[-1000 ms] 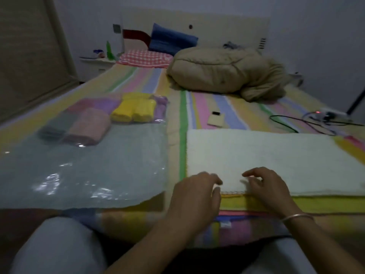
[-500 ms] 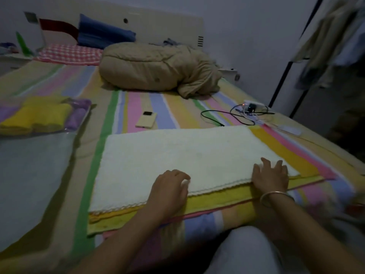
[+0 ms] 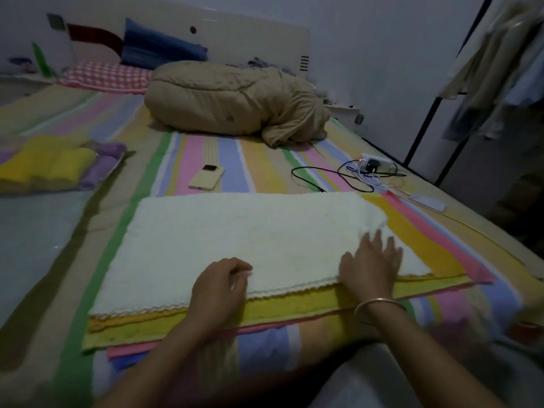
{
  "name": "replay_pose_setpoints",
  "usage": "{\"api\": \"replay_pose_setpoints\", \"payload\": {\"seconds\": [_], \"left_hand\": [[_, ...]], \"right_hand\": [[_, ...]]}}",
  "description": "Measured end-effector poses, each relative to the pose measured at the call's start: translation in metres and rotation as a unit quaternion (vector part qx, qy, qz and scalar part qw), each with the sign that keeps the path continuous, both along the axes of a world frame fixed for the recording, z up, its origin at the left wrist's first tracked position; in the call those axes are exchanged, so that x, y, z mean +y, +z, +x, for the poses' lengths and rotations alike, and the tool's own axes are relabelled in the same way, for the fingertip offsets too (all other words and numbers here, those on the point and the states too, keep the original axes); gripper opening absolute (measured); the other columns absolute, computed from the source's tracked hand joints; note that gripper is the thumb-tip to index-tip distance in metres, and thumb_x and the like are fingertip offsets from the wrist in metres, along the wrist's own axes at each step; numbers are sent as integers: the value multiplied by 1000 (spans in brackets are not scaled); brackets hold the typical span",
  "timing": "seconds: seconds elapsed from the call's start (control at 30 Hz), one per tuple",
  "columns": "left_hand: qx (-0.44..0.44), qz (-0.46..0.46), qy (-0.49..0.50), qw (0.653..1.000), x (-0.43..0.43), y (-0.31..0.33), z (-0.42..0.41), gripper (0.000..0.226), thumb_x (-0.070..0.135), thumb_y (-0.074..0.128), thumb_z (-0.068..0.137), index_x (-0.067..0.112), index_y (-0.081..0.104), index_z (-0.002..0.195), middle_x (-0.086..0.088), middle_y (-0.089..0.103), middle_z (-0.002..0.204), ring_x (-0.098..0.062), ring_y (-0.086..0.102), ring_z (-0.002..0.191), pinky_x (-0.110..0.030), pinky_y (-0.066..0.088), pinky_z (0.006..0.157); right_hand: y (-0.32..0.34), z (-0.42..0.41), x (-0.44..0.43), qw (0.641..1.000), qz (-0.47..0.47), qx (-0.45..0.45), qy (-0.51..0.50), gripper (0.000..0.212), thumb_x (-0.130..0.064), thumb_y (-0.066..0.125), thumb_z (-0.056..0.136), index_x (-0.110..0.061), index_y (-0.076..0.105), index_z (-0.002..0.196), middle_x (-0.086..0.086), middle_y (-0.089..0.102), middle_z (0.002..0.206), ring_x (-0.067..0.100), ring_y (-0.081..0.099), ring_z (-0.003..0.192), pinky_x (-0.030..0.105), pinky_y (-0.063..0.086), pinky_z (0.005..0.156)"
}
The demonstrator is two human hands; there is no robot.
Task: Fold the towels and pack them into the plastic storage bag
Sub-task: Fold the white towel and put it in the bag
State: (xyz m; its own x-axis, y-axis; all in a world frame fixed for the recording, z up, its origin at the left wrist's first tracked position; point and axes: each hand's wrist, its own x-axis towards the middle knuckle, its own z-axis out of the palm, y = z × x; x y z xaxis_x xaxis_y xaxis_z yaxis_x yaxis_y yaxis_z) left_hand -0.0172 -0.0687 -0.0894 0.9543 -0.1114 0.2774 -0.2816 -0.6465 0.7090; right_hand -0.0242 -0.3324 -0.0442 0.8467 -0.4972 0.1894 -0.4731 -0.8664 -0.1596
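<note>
Bed (image 3: pixel 206 154): striped sheet in many colours; carries everything listed below.
White towel (image 3: pixel 235 231): spread flat near the front edge of the bed, uppermost of a stack.
Yellow towel (image 3: pixel 294 301) and pink towel (image 3: pixel 132 350): flat beneath the white towel, with their near edges showing.
Comforter (image 3: pixel 223 104): tan bundle at the far end of the bed.
Plastic storage bag (image 3: pixel 35 219): flat at the left, beside the stack; folded yellow and purple towels (image 3: pixel 50 163) lie at its far end.
Right hand (image 3: pixel 371 266): fingers straight and spread, palm down on the right part of the white towel; motion-blurred.
Left hand (image 3: pixel 219 287): fingers curled narrow, pinching the near hem of the white towel.
Phone (image 3: pixel 206 178): lying flat just beyond the stack.
</note>
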Motion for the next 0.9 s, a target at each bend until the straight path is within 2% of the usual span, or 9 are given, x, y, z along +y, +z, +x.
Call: {"api": "replay_pose_setpoints", "payload": {"seconds": [0.1,0.2,0.27,0.37,0.47,0.57,0.7,0.8,0.9], "left_hand": [[103,-187,38,976,13,15,7,20,12,53,94,26,67,90,5,71,94,-5,66,86,-25,52,81],[229,-422,117,869,35,35,12,23,12,39,101,4,60,107,-16,67,96,-25,65,82,-36,54,73],[284,-474,145,821,52,46,10,27,18,36,102,2,53,115,-19,66,96,-28,65,84,-37,56,68],[322,-476,154,804,69,51,6,29,24,39,102,1,55,114,-20,67,99,-30,68,86,-34,60,59],[334,-418,178,826,72,49,13,32,36,49,98,7,55,109,-12,59,106,-30,64,92,-35,59,57],[286,-229,190,911,76,45,28,52,54,57,87,14,51,120,2,54,115,-21,56,103,-36,53,77],[261,-139,164,941,81,39,36,59,47,67,82,24,37,127,5,59,97,-17,62,91,-37,52,84],[184,-95,156,966,77,34,29,53,34,67,84,32,34,126,15,56,85,-6,59,81,-31,50,77],[115,-58,133,983,74,34,20,46,26,61,89,42,33,121,22,52,86,-5,58,87,-28,45,75]], "right_hand": [[7,7,63,970,15,-85,226,65,-35,38,83,-3,44,139,20,36,149,38,32,138,49,18,115],[11,6,126,902,65,-98,416,50,-31,45,84,-10,60,126,16,51,139,37,47,129,52,28,110],[16,3,155,861,127,-77,487,41,-27,48,85,-22,64,122,6,47,144,28,40,134,43,26,114],[22,12,172,842,182,-106,497,35,-14,49,80,-27,70,104,-2,52,137,19,42,129,32,31,108],[16,46,163,864,169,-135,455,39,-3,50,75,-24,70,101,2,59,126,23,49,117,30,38,97],[6,94,152,891,100,-107,429,49,-1,50,75,-19,61,119,6,56,125,29,48,113,37,43,90],[-9,155,154,904,-5,-65,422,62,1,57,78,-17,46,137,10,47,136,33,45,119,42,43,90],[-14,192,162,880,-40,-83,466,44,1,61,72,-14,63,114,11,60,116,35,53,108,36,39,75],[-3,220,173,893,-7,-89,442,19,-8,55,82,-12,66,97,10,66,93,32,56,95,30,28,63]]}}
